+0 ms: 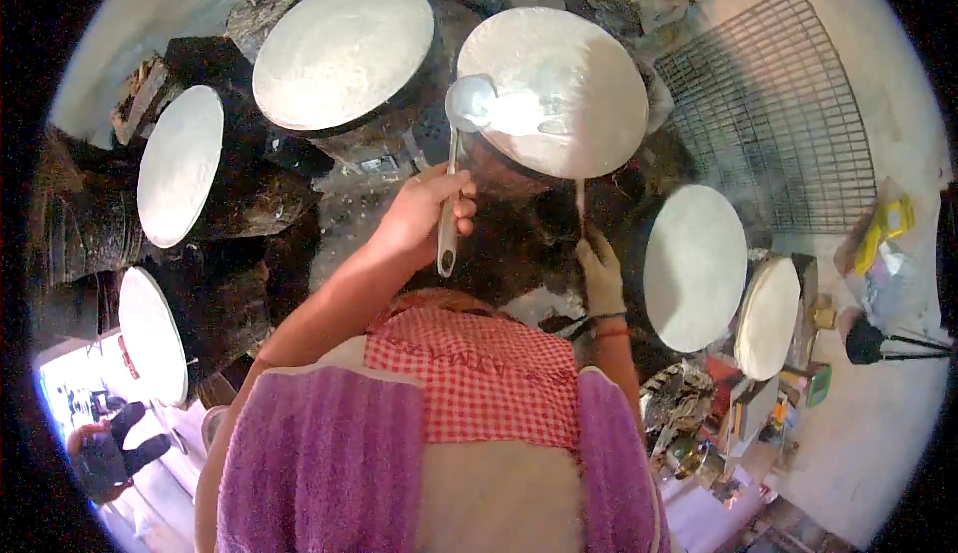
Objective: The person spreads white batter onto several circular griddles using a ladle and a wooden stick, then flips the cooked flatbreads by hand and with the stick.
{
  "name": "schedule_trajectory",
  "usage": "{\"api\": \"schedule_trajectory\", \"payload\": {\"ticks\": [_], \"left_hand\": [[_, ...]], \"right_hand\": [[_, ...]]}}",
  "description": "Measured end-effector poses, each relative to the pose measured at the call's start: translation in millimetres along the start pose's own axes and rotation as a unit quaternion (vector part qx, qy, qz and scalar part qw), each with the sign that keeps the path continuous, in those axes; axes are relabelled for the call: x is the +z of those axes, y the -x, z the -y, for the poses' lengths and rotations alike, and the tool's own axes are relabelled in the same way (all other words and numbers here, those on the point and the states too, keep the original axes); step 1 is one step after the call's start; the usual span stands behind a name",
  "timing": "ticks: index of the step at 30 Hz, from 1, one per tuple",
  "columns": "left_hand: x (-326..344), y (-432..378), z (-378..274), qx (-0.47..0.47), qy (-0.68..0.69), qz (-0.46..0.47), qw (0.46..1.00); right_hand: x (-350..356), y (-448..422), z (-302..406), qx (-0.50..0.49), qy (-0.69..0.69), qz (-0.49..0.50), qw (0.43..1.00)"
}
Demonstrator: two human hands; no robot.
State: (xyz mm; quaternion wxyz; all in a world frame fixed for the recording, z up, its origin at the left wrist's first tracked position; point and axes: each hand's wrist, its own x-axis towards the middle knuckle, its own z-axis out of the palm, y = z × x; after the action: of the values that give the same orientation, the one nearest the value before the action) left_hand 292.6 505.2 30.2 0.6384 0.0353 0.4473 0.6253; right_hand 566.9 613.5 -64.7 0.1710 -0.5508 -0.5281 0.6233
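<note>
My left hand (430, 212) grips the handle of a metal ladle (449, 227). The ladle's round bowl (471, 102) overlaps the left edge of a large round white griddle-like disc (621, 104); whether it touches is not clear. A bright sheen covers part of that disc, and its right side looks darker. Below the disc, my right hand (601, 272), pale and perhaps gloved, has its fingers around a thin stick-like handle (581, 205). The handle's upper end reaches the disc's lower rim. Dark bands circle the right wrist.
Another large white disc (344, 51) stands at upper left, with smaller ones (181, 167) (152, 336) further left. At right are a white disc (696, 268) and a stack of discs (769, 317). A wire grid (778, 111) leans on the wall; firewood (142, 100) lies at left.
</note>
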Motion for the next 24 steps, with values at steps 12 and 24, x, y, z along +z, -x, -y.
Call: {"api": "schedule_trajectory", "payload": {"ticks": [12, 24], "left_hand": [[7.2, 13.7, -3.8, -0.115, 0.518, 0.174, 0.829], [-40.3, 103.8, 28.1, 0.069, 0.376, 0.116, 0.917]], "right_hand": [[-26.7, -22.0, 21.3, -0.085, -0.13, 0.095, 0.983], [1.6, -74.9, 58.3, -0.28, 0.222, 0.076, 0.931]]}}
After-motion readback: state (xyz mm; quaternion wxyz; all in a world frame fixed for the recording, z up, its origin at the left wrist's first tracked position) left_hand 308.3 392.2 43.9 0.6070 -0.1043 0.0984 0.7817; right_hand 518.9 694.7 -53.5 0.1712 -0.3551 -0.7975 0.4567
